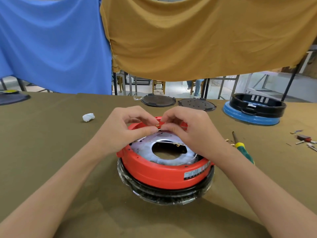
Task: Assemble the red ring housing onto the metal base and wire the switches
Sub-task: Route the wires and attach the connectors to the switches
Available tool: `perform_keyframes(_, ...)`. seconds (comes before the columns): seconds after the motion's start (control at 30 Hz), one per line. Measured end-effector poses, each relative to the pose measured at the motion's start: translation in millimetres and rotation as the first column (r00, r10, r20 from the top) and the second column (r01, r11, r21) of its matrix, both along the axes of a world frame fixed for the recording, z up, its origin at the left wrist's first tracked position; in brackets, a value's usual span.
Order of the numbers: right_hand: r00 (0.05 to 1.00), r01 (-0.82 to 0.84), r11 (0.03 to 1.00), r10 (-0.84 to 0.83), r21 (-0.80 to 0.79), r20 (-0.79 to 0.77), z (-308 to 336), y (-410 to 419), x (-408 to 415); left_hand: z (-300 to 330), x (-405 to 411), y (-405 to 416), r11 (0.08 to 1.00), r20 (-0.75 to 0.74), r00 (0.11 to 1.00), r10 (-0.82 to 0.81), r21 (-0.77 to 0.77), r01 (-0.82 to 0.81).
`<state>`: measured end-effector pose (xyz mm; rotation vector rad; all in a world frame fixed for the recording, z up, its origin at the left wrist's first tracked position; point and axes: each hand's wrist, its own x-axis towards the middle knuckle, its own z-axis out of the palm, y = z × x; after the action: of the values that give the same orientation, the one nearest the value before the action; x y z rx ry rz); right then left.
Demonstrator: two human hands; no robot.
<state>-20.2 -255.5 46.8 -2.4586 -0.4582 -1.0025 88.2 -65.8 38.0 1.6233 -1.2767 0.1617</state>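
The red ring housing [159, 174] sits on a dark, plastic-wrapped base [164, 194] in the middle of the table. Inside the ring lies a metal plate with a round hole [147, 148]. Over the ring's far side, my left hand [127, 129] and my right hand [187, 127] meet fingertip to fingertip. Both pinch a thin white wire with a small brass terminal [158, 125] between thumb and forefinger. A second thin wire [164, 142] with a brass end lies across the hole.
A green-handled screwdriver [241, 146] lies right of the ring, with small brass terminals beside it. Loose small parts [304, 140] sit at the far right. A black ring on a blue base [253, 110], two dark round plates [158, 100] and a white wad [88, 117] lie farther back.
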Motion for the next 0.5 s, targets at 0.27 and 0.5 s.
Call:
perform_keyframes(0.27, 0.999, -0.045, 0.998, 0.044, 0.038, 0.008, -1.3, 3.2, -0.3, -2.0, -4.7, -5.6, 0.998, 0.068, 0.996, 0.058, -0.007, -0.058)
perform_keyframes(0.5, 0.997, -0.072, 0.977, 0.077, 0.200, -0.021, -0.5, 0.5, 0.0, 1.5, -2.7, -1.1, 0.999, -0.004, 1.000, 0.025, -0.037, -0.025)
